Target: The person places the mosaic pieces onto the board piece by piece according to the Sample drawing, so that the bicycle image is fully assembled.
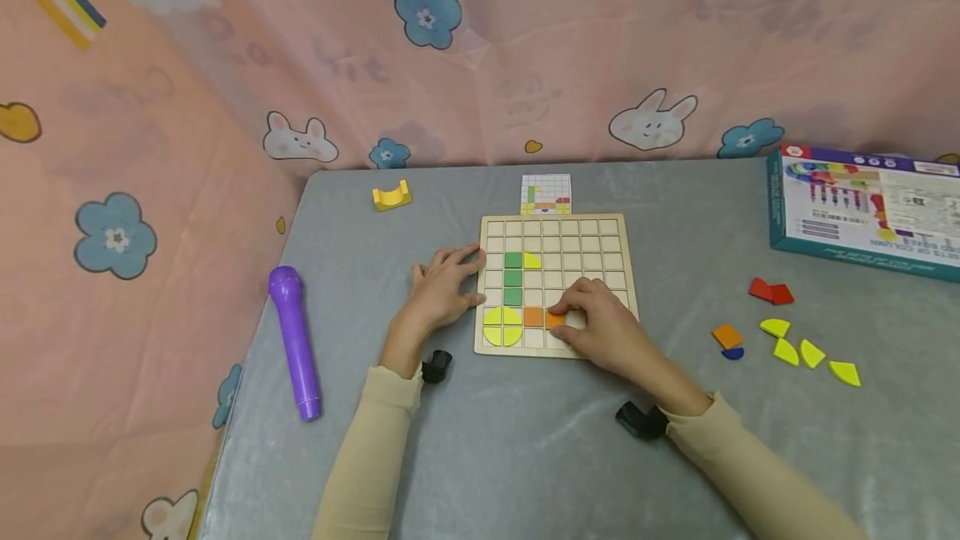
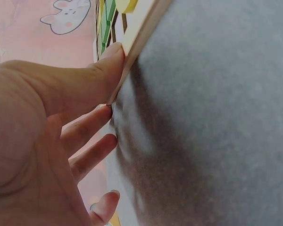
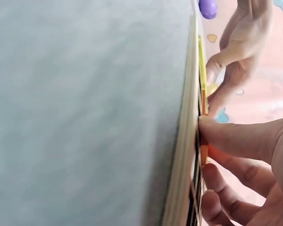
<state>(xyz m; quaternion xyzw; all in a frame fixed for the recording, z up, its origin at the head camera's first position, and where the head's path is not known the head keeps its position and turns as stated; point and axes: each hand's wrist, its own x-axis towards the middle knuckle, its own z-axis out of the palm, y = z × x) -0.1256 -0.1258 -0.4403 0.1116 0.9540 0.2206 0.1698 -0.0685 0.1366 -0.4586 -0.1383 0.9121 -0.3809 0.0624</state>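
Observation:
A wooden grid board lies on the table. My left hand rests at its left edge; in the left wrist view the thumb touches the rim and the fingers spread loosely. With thumb and fingers my right hand pinches an orange square tile in a cell, beside another orange square. Yellow quarter-circle tiles form a circle at the board's lower left. Above it stand three green squares in a column, with one yellow quarter circle beside the top one.
A pattern card lies behind the board. To the right are red tiles, an orange square, a blue piece, several yellow tiles and a box. A purple microphone-shaped toy and yellow block lie left.

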